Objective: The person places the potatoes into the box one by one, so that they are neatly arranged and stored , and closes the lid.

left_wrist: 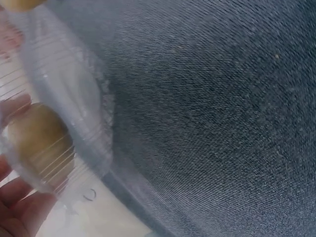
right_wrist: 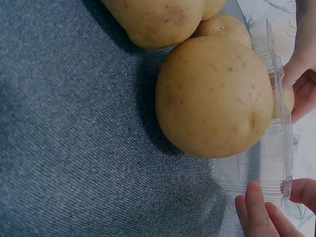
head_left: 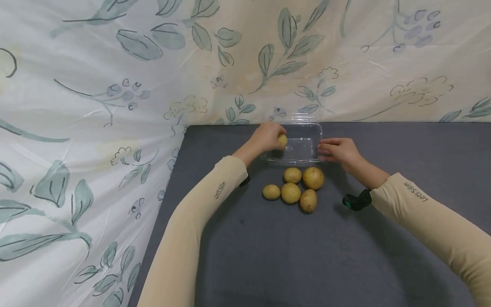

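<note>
My left hand [head_left: 267, 135] grips a potato [head_left: 282, 141] inside the left end of a clear plastic container [head_left: 304, 161]. In the left wrist view that potato [left_wrist: 43, 143] shows through the ribbed wall, with fingertips around it. At the container's right end, my right hand [head_left: 340, 150] pinches the wall; in the right wrist view the fingers [right_wrist: 256, 212] lie outside it and the thumb is over the rim. Several yellow-brown potatoes lie grouped in front of the container, among them a large round potato [head_left: 313, 178] and a small oval potato [head_left: 271, 192].
A dark grey cloth-like surface [head_left: 268, 256] lies under everything. Behind the container and along the left hangs a white leaf-patterned curtain [head_left: 230, 76], close to the container's back edge. A black wristband [head_left: 357, 200] is on the right wrist.
</note>
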